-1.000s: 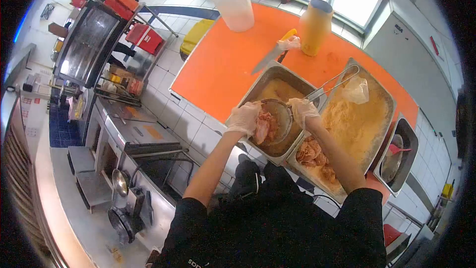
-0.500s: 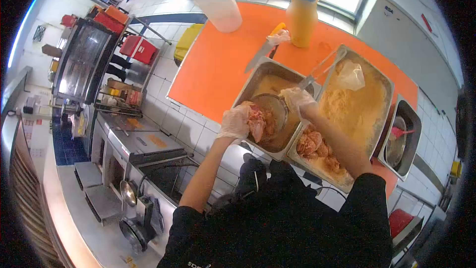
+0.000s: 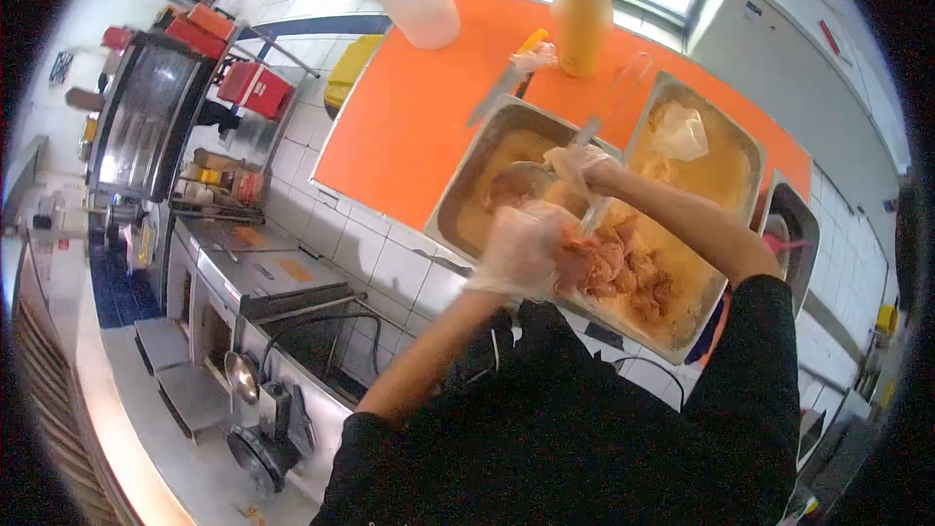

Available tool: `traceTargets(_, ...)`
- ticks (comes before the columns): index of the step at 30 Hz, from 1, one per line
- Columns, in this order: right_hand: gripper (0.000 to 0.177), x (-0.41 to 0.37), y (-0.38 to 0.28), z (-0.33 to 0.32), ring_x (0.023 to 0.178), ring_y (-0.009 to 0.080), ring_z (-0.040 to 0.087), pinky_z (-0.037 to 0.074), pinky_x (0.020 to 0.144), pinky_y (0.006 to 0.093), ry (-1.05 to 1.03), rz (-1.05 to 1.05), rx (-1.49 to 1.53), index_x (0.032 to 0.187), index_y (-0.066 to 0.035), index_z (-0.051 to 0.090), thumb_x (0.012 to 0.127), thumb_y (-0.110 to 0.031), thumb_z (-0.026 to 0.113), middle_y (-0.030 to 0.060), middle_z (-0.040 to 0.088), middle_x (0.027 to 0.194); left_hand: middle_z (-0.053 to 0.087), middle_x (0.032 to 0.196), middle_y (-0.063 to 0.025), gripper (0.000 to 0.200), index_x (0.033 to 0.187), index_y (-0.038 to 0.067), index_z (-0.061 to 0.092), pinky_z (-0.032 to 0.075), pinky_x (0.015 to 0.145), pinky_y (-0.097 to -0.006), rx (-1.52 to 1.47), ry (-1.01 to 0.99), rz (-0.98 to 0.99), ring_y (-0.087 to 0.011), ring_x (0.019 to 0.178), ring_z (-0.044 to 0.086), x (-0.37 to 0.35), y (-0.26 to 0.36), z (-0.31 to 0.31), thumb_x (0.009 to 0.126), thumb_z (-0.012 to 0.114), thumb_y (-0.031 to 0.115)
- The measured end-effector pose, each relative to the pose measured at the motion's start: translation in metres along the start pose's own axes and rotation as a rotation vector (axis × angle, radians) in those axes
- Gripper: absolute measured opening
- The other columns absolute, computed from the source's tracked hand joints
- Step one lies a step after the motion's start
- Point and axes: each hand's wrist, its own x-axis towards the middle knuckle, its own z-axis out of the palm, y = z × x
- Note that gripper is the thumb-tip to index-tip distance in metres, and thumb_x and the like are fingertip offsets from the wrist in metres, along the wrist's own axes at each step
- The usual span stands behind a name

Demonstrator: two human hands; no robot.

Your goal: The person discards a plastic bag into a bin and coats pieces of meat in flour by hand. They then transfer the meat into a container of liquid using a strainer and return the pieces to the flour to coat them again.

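My left hand (image 3: 521, 251), in a clear plastic glove and blurred, is closed on raw chicken pieces (image 3: 573, 261) at the near left corner of the breading tray (image 3: 755, 151). More coated chicken (image 3: 628, 268) lies in that tray's near end. My gloved right hand (image 3: 581, 168) grips a wire strainer (image 3: 521, 175) by its handle. The strainer's round basket sits low in the metal pan (image 3: 443, 219), which holds a cloudy orange-brown liquid; some pieces show in the basket. A clear plastic bag or scoop-like piece (image 3: 679, 131) lies on the flour at the far end.
On the orange table (image 3: 375, 127) stand a tall translucent container (image 3: 414, 0) and a yellow container (image 3: 584, 24). A knife (image 3: 495, 93) lies beyond the pan. Another metal pan (image 3: 794, 214) with a pink-handled utensil is at right; a steel counter (image 3: 258, 273) is at left.
My left hand has carried the chicken from over the strainer rightward to the breading tray's near end. My right hand keeps the strainer in the pan. The view has shifted slightly.
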Motion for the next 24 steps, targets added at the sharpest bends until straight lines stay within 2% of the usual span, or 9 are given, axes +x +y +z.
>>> traceTargets(2, 0.025, 0.005, -0.003, -0.015, 0.099, 0.0417, 0.071, 0.054, 0.081, 0.0526, -0.068, 0.019, -0.110, 0.101, -0.003, 0.065, 0.096, -0.025, 0.055, 0.0230, 0.073, 0.099, 0.070, 0.083, -0.0130, 0.019, 0.087, 0.011, 0.066, 0.051, 0.066, -0.0470, 0.139, -0.097, -0.194, -0.0348, 0.080, 0.070, 0.009, 0.032, 0.029, 0.075, 0.077, 0.022)
traceTargets(7, 0.027, -0.014, -0.034, -0.051, 0.098, 0.0414, 0.071, 0.054, 0.082, 0.0504, 0.013, -0.059, -0.244, 0.109, -0.002, 0.067, 0.097, -0.024, 0.055, 0.0230, 0.073, 0.102, 0.071, 0.092, -0.0119, 0.035, 0.101, 0.014, 0.072, 0.054, 0.079, -0.0494, 0.144, -0.196, -0.006, -0.0319, 0.087, 0.071, 0.012, 0.036, 0.133, 0.074, 0.080, 0.035)
traceTargets(11, 0.030, -0.001, 0.034, -0.022, 0.103, 0.0404, 0.071, 0.055, 0.082, 0.0507, 0.026, -0.166, -0.290, 0.117, -0.004, 0.066, 0.098, -0.025, 0.056, 0.0231, 0.072, 0.112, 0.070, 0.099, -0.0129, 0.037, 0.101, 0.012, 0.071, 0.052, 0.079, -0.0510, 0.278, -0.314, -0.044, -0.0326, 0.087, 0.071, 0.022, 0.043, 0.073, 0.077, 0.074, 0.040)
traceTargets(14, 0.032, -0.013, 0.057, -0.008, 0.100, 0.0412, 0.070, 0.056, 0.080, 0.0497, 0.027, 0.190, 0.860, 0.123, -0.007, 0.065, 0.099, -0.026, 0.055, 0.0221, 0.071, 0.113, 0.067, 0.116, -0.0118, 0.046, 0.109, 0.012, 0.068, 0.050, 0.080, -0.0525, 0.375, -0.266, -0.482, -0.0325, 0.094, 0.071, 0.013, 0.011, 0.032, 0.077, 0.071, 0.044)
traceTargets(17, 0.031, -0.024, 0.080, 0.017, 0.087, 0.0319, 0.072, 0.057, 0.073, 0.0418, 0.258, -0.040, 0.395, 0.124, -0.008, 0.067, 0.101, -0.027, 0.056, 0.0131, 0.073, 0.101, 0.062, 0.136, -0.0146, 0.061, 0.131, 0.017, 0.061, 0.050, 0.089, -0.0530, 0.446, -0.228, -0.674, -0.0321, 0.111, 0.068, -0.007, -0.042, -0.007, 0.079, 0.072, 0.045)
traceTargets(20, 0.032, -0.050, 0.027, 0.002, 0.081, 0.0196, 0.070, 0.057, 0.072, 0.0343, 0.262, -0.014, 0.207, 0.123, -0.006, 0.067, 0.104, -0.029, 0.056, 0.0038, 0.071, 0.093, 0.054, 0.144, -0.0179, 0.069, 0.142, 0.020, 0.055, 0.048, 0.097, -0.0544, 0.531, -0.254, -0.559, -0.0342, 0.124, 0.062, -0.011, -0.056, -0.017, 0.080, 0.075, 0.043)
traceTargets(22, 0.030, -0.055, 0.015, 0.010, 0.085, 0.0115, 0.070, 0.059, 0.077, 0.0288, 0.208, 0.345, 1.280, 0.123, -0.002, 0.066, 0.105, -0.024, 0.056, 0.0009, 0.071, 0.092, 0.050, 0.147, -0.0205, 0.075, 0.147, 0.021, 0.052, 0.046, 0.102, -0.0558, 0.530, -0.337, -0.603, -0.0391, 0.128, 0.057, 0.000, -0.045, -0.013, 0.079, 0.077, 0.039)
traceTargets(23, 0.030, -0.046, 0.044, 0.033, 0.085, 0.0115, 0.070, 0.059, 0.077, 0.0288, 0.209, 0.355, 1.295, 0.123, -0.002, 0.066, 0.105, -0.024, 0.056, 0.0009, 0.071, 0.092, 0.049, 0.145, -0.0207, 0.072, 0.146, 0.021, 0.053, 0.045, 0.103, -0.0555, 0.531, -0.360, -0.654, -0.0396, 0.127, 0.057, 0.003, -0.042, -0.008, 0.079, 0.075, 0.034)
traceTargets(24, 0.030, -0.027, 0.097, 0.072, 0.085, 0.0121, 0.070, 0.059, 0.079, 0.0282, 0.023, 0.177, 1.798, 0.125, -0.001, 0.065, 0.106, -0.022, 0.055, 0.0019, 0.071, 0.091, 0.048, 0.144, -0.0210, 0.069, 0.146, 0.022, 0.054, 0.044, 0.103, -0.0552, 0.532, -0.381, -0.702, -0.0401, 0.126, 0.058, 0.007, -0.039, -0.001, 0.080, 0.073, 0.028)
